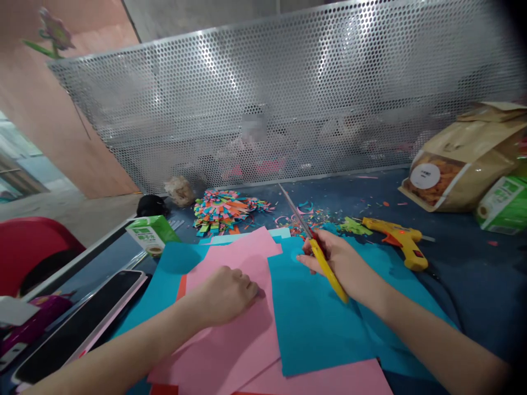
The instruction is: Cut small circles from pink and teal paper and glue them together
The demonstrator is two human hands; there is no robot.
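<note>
My left hand [230, 296] is curled into a fist over a pink sheet of paper [242, 345], with nothing showing in its fingers. In my right hand [337, 258] is a pair of scissors [323, 266] with yellow handles, held around the handle near the pivot. Their long metal blades point up and away from me and look closed. Beneath that hand lies a blue sheet of paper [317, 334], partly over the pink one. More blue, pink and orange paper spreads out underneath.
Behind the papers sits a pile of colourful fringed paper [220, 211] beside scattered scraps. To the right are a yellow glue gun [397, 238] with its cord and a brown snack bag [465, 164]. A green carton [152, 233] and a phone [82, 323] lie left. A perforated metal screen [288, 99] stands behind.
</note>
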